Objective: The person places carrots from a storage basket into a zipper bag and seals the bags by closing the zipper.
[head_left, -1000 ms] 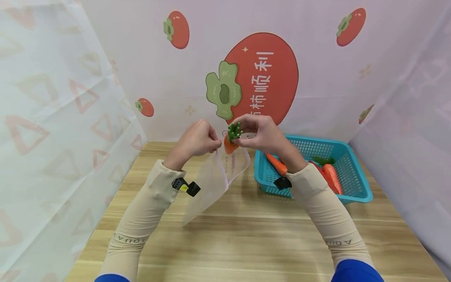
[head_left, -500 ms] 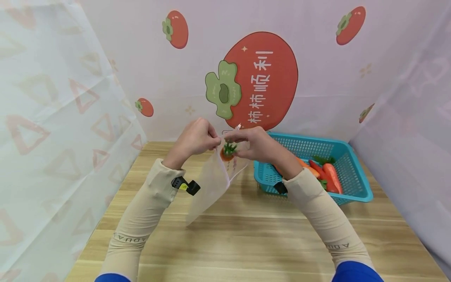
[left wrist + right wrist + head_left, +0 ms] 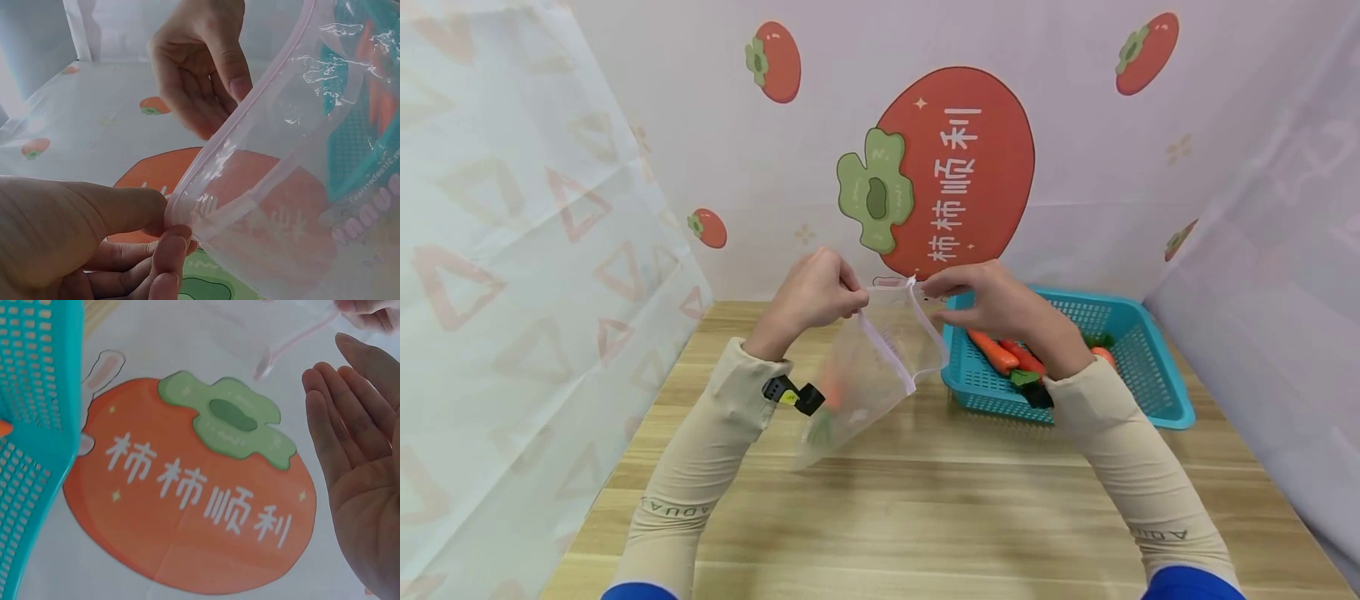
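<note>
My left hand (image 3: 822, 292) pinches the rim of a clear zip bag (image 3: 880, 392) between thumb and fingertips. The bag hangs tilted above the table, its lilac-edged mouth gaping towards the right. Down in its lower left corner, blurred through the plastic, lies a toy carrot (image 3: 832, 387) with green leaves. My right hand (image 3: 1000, 304) is just right of the bag's mouth, fingers loosely extended and holding nothing; the right wrist view shows its bare palm (image 3: 369, 494). In the left wrist view the bag's pink edge (image 3: 250, 103) runs up from the pinching fingers.
To the right stands a blue-green plastic basket (image 3: 1000, 403), partly behind the right forearm. It holds an orange carrot (image 3: 992, 352), a red vegetable (image 3: 1022, 357) and other pieces. A printed cloth wall (image 3: 820, 150) closes off the back of the wooden table (image 3: 925, 517).
The right hand has let the carrot go into the bag and drawn back to the right. The carrot now lies at the bag's bottom. The left hand keeps its pinch almost unmoved.
</note>
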A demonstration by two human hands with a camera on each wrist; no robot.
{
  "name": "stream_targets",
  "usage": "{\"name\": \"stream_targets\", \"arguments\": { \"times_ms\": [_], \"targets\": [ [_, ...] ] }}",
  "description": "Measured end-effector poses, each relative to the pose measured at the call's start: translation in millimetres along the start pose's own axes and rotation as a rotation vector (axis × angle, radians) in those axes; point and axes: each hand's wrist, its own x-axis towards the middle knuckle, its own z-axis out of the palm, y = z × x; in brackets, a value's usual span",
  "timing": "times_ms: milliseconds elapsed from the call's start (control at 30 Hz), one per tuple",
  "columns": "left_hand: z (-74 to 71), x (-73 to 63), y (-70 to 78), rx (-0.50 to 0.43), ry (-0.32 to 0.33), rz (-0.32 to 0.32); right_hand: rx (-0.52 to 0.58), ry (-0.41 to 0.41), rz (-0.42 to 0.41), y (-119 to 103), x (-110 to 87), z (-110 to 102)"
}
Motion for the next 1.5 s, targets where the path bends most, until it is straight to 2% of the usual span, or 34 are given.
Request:
{"name": "stream_targets", "arguments": {
  "times_ms": [400, 500, 633, 767, 867, 1300, 1500],
  "targets": [
    [0.8, 0.9, 0.3, -0.020, -0.021, -0.003, -0.125, -0.132, 0.221, 18, -19.2, -24],
    [1.5, 2.0, 0.9, -0.018, -0.025, -0.001, -0.156, -0.194, 0.255, 26, -20.4, -28],
    [0.9, 3.2, 2.5, -0.013, -0.027, 0.000, -0.213, -0.320, 0.312, 38, -20.3, -30],
    [0.8, 3.5, 2.9, -0.013, -0.029, 0.000, -0.247, -0.435, 0.377, 53, -20.9, -26],
    [0.5, 3.0, 2.7, -0.016, -0.030, -0.001, -0.270, -0.489, 0.401, 64, -21.0, -22],
    [-1.3, -0.5, 2.4, -0.022, -0.052, -0.011, -0.342, -0.681, 0.523, 116, -25.2, 2],
    [-2.9, -1.2, 2.6, -0.020, -0.052, -0.017, -0.318, -0.725, 0.553, 137, -32.4, 14]
  ]
}}
